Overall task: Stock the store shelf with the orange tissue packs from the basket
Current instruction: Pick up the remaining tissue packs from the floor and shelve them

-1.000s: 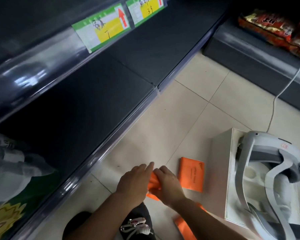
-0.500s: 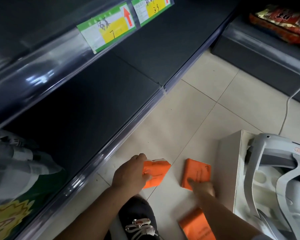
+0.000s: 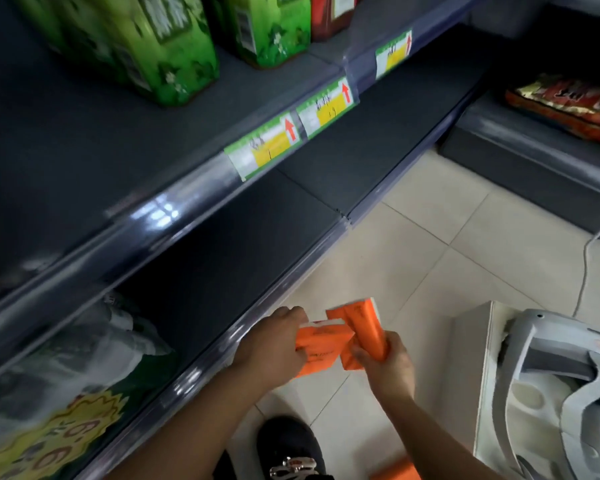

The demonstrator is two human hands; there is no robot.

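so, left hand (image 3: pixel 274 344) grips an orange tissue pack (image 3: pixel 321 349) by its left end, fingers curled over it; right hand (image 3: pixel 390 367) holds a 2nd pack (image 3: pixel 366 327), tilted, fingers wrapped round its lower end. both packs sit btwn the hands, just right of the bottom shelf (image 3: pixel 229 244) edge. a 3rd pack (image 3: pixel 397 472) lies on the floor (image 3: pixel 430 254) back of the right hand.

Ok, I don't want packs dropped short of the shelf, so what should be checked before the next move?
1. Left hand grips an orange tissue pack: ok.
2. Right hand grips a second orange tissue pack: ok.
3. Bare space on the bottom shelf beside the hands: ok.
4. Held packs on the shelf: not ok, both are over the floor.
5. No pack left behind: not ok, a third orange tissue pack lies near the shoe.
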